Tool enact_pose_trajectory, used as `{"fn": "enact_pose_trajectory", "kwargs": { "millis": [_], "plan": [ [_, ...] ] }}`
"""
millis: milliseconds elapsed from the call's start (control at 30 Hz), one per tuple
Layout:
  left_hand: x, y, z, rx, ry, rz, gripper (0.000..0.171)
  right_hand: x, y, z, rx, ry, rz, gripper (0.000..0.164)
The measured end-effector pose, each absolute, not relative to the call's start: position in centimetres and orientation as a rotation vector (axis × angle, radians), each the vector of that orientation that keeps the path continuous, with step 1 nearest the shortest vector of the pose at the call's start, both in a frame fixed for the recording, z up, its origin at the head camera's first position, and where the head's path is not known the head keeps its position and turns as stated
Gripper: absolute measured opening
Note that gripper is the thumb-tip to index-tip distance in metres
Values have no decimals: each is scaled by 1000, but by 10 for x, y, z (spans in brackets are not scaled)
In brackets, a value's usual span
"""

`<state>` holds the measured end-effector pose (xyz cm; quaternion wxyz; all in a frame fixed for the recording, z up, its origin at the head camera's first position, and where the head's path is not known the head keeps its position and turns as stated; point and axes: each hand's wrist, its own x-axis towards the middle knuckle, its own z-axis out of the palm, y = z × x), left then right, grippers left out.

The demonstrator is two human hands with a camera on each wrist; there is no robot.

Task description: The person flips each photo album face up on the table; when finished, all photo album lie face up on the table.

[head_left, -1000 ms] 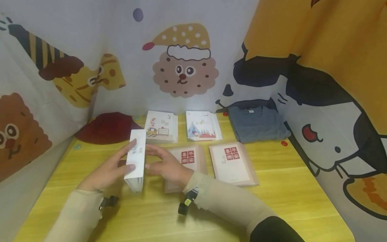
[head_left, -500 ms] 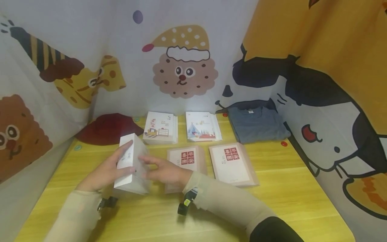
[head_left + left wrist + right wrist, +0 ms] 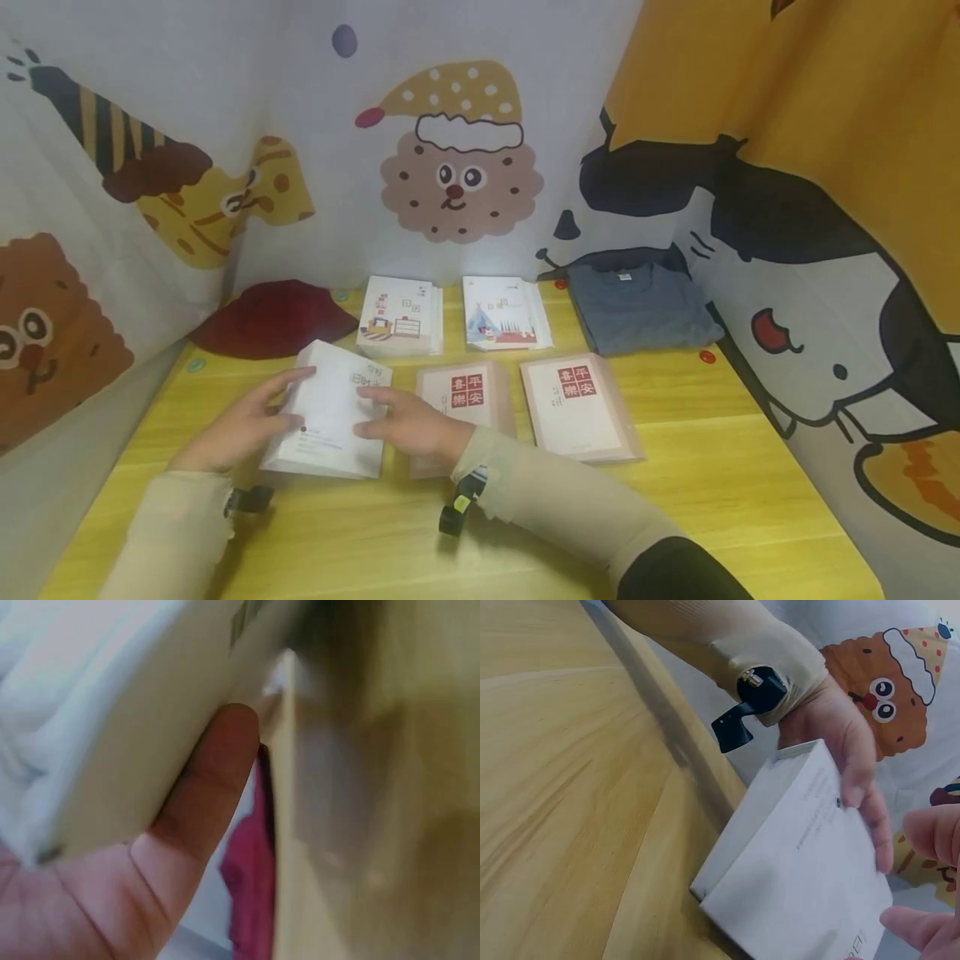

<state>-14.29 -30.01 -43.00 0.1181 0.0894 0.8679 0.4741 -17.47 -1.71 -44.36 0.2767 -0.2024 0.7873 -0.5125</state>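
Observation:
A thick white book [image 3: 330,412] with printed characters stands tilted at the table's left front, its cover facing up and right. My left hand [image 3: 232,427] grips it along its left side; the left wrist view shows the thumb [image 3: 214,776] pressed along it. In the right wrist view the left fingers [image 3: 859,761] lie over the book's edge, and the page block shows between its covers. On the other side my right hand [image 3: 422,423] has thumb and fingers spread apart, fingertips at the cover.
Two tan books with red characters, one left [image 3: 468,417] and one right [image 3: 577,417], lie right of the white book. Behind are two illustrated books [image 3: 396,312] [image 3: 501,315], a dark red hat [image 3: 273,317] and a folded grey-blue shirt [image 3: 637,308]. A printed curtain [image 3: 300,83] surrounds the yellow table [image 3: 390,542].
The white book has turned from spine up to leaning over leftward, so its printed cover now shows. My left hand has moved slightly left with it; the right hand has stayed nearly in place.

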Motion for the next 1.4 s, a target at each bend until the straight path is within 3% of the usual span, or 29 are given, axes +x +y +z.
{"fn": "enact_pose_trajectory", "kwargs": {
  "millis": [367, 767, 1100, 1400],
  "plan": [
    [-148, -319, -443, 284, 2464, 1351, 80, -173, -20, -450, -443, 2202, -1343, 79],
    [-153, -319, -451, 230, 2486, 1246, 78, -180, -21, -454, -469, 2227, -1296, 70],
    [-161, -315, -453, 151, 2494, 1192, 78, -188, -19, -459, -462, 2230, -1353, 74],
    [-161, -299, -438, 162, 2595, 1103, 75, -187, -1, -450, -467, 2130, -1505, 71]
  ]
}}
